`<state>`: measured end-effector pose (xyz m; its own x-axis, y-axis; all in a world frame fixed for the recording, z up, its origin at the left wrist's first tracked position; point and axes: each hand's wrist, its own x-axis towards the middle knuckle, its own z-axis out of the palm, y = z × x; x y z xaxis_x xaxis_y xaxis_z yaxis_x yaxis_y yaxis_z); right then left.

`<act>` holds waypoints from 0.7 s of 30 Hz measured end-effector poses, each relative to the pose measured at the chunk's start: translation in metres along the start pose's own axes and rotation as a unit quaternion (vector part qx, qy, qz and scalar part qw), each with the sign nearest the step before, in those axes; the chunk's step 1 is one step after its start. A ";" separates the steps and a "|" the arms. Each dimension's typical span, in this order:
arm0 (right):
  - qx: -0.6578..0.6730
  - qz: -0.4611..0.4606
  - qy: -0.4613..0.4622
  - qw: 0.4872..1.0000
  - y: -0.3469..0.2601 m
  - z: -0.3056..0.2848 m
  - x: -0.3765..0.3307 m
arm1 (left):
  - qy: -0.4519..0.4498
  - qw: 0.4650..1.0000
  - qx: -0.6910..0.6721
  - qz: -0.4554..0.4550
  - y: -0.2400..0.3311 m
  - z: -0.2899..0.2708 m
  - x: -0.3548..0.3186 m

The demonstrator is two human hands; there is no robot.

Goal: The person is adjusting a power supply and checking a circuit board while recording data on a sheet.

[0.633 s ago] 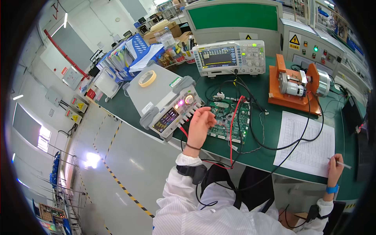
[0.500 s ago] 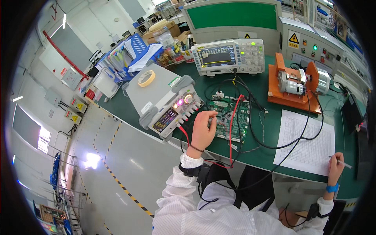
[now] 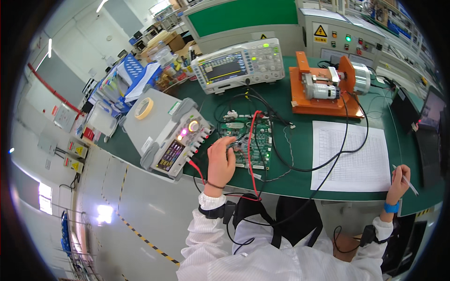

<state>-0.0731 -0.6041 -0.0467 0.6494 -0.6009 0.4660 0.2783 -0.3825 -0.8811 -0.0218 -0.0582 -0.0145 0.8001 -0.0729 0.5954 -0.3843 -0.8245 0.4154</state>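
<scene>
My left hand (image 3: 220, 161) is over the left edge of a green circuit board (image 3: 260, 150), its thumb and fingers curled together. Whatever they pinch is too small to make out; a dark lead runs close by the fingertips. A red lead (image 3: 251, 154) crosses the board. Over at the right, my right hand (image 3: 398, 185) grips a slim whitish pen (image 3: 412, 187) beside the right edge of a printed table sheet (image 3: 335, 173).
A power supply (image 3: 161, 126) with a tape roll (image 3: 144, 108) on top stands left of the board. Behind are an oscilloscope (image 3: 239, 65) and a motor on an orange stand (image 3: 296, 93). Black cables (image 3: 323, 166) loop over the green table and sheet. A laptop (image 3: 429, 140) sits far right.
My view has swung to the right, so the bench appears farther left in the picture. Both hands keep nearly the same places, at the board and beside the sheet.
</scene>
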 end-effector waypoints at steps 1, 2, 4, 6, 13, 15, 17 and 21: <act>-0.005 0.002 0.006 1.000 0.000 0.000 0.000 | -0.010 1.000 0.000 -0.004 0.002 -0.001 0.000; -0.006 -0.004 0.003 1.000 0.000 -0.002 0.000 | -0.015 1.000 -0.005 0.000 0.004 -0.001 0.001; 0.014 0.016 0.012 1.000 -0.001 -0.004 0.000 | -0.039 0.998 0.050 0.028 0.009 0.004 0.004; 0.010 0.017 0.022 1.000 -0.009 -0.005 0.000 | -0.061 0.993 0.082 0.051 0.011 0.009 0.007; 0.049 0.011 0.011 0.999 -0.022 0.014 -0.003 | -0.111 0.984 0.131 0.042 0.016 0.012 0.010; 0.072 0.031 0.013 0.997 -0.025 0.015 -0.004 | -0.108 0.985 0.127 0.038 0.013 0.016 0.008; 0.064 0.029 0.019 0.997 -0.030 0.010 -0.004 | -0.086 0.990 0.106 0.037 0.021 0.018 0.009; 0.073 0.034 0.014 0.997 -0.032 0.004 -0.004 | -0.083 0.991 0.097 0.045 0.022 0.019 0.007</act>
<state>-0.0815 -0.5866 -0.0201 0.6508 -0.6422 0.4050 0.3356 -0.2353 -0.9122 -0.0159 -0.0880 -0.0145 0.8374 -0.2286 0.4965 -0.3748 -0.9013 0.2171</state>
